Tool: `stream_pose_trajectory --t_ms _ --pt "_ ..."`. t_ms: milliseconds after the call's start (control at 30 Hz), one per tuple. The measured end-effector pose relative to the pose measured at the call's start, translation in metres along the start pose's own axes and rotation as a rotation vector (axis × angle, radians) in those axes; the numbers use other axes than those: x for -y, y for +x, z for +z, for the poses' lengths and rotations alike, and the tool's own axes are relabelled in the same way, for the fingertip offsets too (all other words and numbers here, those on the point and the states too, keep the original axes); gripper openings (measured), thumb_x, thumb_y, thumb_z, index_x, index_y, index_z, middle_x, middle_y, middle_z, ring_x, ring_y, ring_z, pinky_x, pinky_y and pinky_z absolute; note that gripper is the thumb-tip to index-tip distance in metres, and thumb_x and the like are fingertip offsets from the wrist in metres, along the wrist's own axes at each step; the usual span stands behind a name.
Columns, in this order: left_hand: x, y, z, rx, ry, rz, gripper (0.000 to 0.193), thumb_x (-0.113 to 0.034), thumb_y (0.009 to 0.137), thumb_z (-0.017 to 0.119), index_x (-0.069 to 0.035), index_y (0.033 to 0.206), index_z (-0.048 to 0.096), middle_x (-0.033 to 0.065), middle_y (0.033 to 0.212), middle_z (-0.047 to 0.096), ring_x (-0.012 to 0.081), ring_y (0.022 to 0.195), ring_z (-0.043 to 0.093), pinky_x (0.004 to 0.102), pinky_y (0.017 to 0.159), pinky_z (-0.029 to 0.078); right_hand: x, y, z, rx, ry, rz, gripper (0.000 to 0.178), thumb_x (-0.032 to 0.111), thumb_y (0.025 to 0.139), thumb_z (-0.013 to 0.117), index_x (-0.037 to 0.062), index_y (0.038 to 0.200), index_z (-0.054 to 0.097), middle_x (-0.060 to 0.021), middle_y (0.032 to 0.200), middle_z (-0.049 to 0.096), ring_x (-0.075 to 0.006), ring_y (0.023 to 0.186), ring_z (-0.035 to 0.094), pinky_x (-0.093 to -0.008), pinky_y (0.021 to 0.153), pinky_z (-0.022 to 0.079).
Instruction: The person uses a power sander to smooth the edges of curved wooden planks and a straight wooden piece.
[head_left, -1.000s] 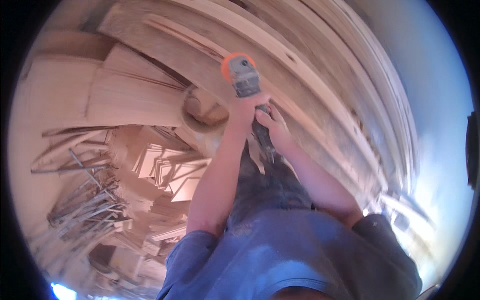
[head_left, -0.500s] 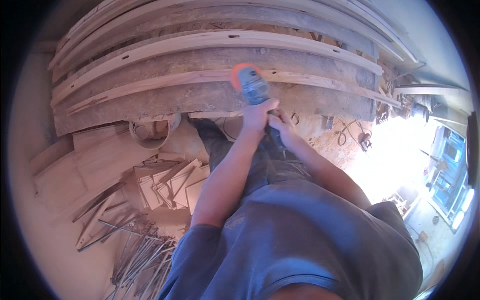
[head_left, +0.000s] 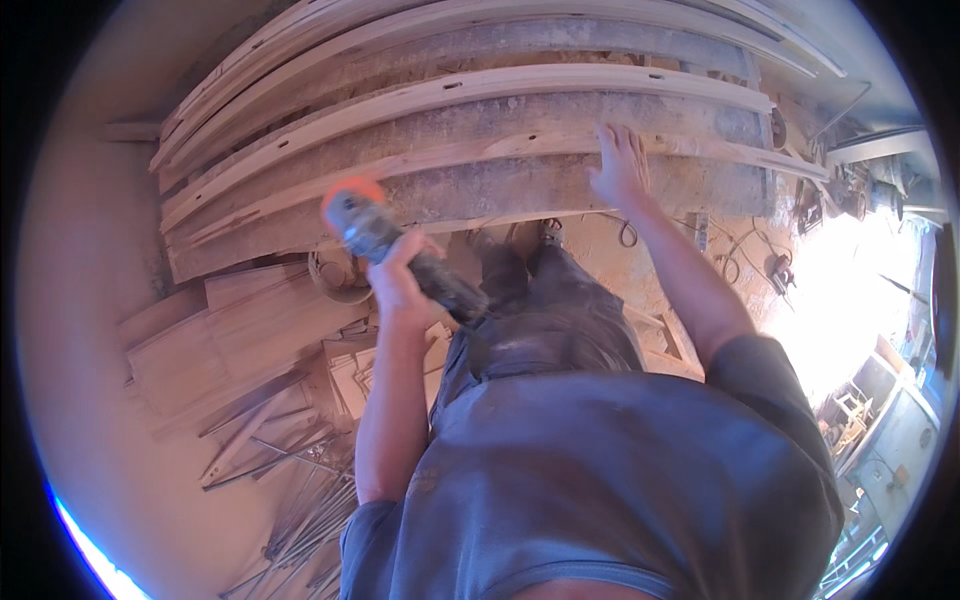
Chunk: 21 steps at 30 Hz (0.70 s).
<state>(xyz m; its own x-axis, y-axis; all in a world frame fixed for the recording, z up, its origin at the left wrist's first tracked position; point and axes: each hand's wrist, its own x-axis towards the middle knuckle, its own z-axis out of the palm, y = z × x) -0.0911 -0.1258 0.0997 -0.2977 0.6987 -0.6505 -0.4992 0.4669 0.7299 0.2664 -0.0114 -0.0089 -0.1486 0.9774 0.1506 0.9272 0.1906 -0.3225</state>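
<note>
My left hand (head_left: 398, 288) is wrapped round the body of an angle grinder (head_left: 372, 232). The tool's head, with an orange disc (head_left: 356, 188), points up and to the left over the front edge of the workbench (head_left: 520, 190). Its dark rear end reaches back toward my waist. Farther right, my right hand (head_left: 622, 172) is off the grinder, its fingers stretched out at the nearest long wooden strip (head_left: 470, 152). Whether the fingertips press on the wood is hard to make out. Small dark slots show in this strip and in the one behind it (head_left: 390, 105).
More long strips (head_left: 480, 18) lie at the bench's far side. Wooden panels (head_left: 235, 335), stacked thin boards (head_left: 350, 385) and a heap of thin rods (head_left: 310, 530) are on the floor at left. Cords and a tool (head_left: 780, 270) lie at right, near bright light.
My right hand has let go of the grinder and moved right to the near strip. The left hand has swung the grinder left and lower. The view has shifted slightly.
</note>
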Motion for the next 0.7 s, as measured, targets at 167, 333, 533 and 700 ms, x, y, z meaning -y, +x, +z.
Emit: stream_pose_trajectory --t_ms 167,333,533,700 --pt "-0.030 -0.015 -0.096 -0.241 -0.266 0.147 0.017 -0.012 0.086 0.070 0.003 0.092 0.064 0.0138 0.082 0.064 0.0309 0.072 0.066 0.0440 0.071 0.056 -0.029 0.060 0.029 0.464 -0.022 -0.008 0.072 0.026 0.070 0.090 0.0035 0.134 0.064 -0.0188 0.124 0.069 -0.0379 0.120 0.063 -0.0477 0.107 0.048" --pt "-0.018 -0.044 -0.176 -0.413 -0.401 0.249 0.018 -0.018 0.089 0.069 -0.002 0.089 0.063 0.0121 0.081 0.065 0.0299 0.072 0.065 0.0450 0.070 0.057 -0.068 0.104 0.029 0.668 0.202 0.156 0.073 0.038 0.070 0.092 0.0014 0.128 0.068 -0.0203 0.121 0.073 -0.0381 0.108 0.071 -0.0458 0.095 0.056" --pt "0.012 -0.094 -0.240 -0.642 -0.572 0.211 0.020 -0.024 0.088 0.072 -0.007 0.088 0.061 0.0087 0.078 0.065 0.0265 0.071 0.065 0.0441 0.069 0.058 -0.001 0.063 0.022 0.526 -0.113 -0.077 0.067 0.029 0.073 0.087 0.0026 0.131 0.065 -0.0202 0.125 0.069 -0.0389 0.121 0.062 -0.0458 0.102 0.052" --pt "0.055 -0.118 -0.272 -0.688 -0.681 0.237 0.026 -0.029 0.087 0.075 -0.009 0.087 0.059 0.0079 0.076 0.064 0.0278 0.075 0.065 0.0437 0.075 0.056 -0.024 0.058 0.050 0.564 -0.287 -0.150 0.060 0.017 0.072 0.082 0.0038 0.128 0.064 -0.0194 0.133 0.061 -0.0388 0.135 0.051 -0.0446 0.106 0.049"
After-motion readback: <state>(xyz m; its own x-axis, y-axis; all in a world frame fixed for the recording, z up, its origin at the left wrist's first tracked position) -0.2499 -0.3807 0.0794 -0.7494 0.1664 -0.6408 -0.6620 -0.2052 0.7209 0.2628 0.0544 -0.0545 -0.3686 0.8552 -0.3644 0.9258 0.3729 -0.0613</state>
